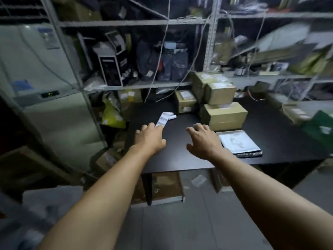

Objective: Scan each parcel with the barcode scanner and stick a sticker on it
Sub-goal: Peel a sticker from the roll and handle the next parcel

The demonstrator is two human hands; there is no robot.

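While sticker strip (163,120) nears edge, left hand (150,138) touches.

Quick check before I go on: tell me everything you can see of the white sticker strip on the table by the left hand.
The sticker strip is a narrow white strip of paper-like labels with faint marks too blurred to read. It lies flat on the black table, running diagonally away from the person, its far end curled or rolled. Its near end meets the fingertips of the left hand, which seem to touch it; whether they pinch it cannot be told. It lies apart from the cardboard boxes to its right.
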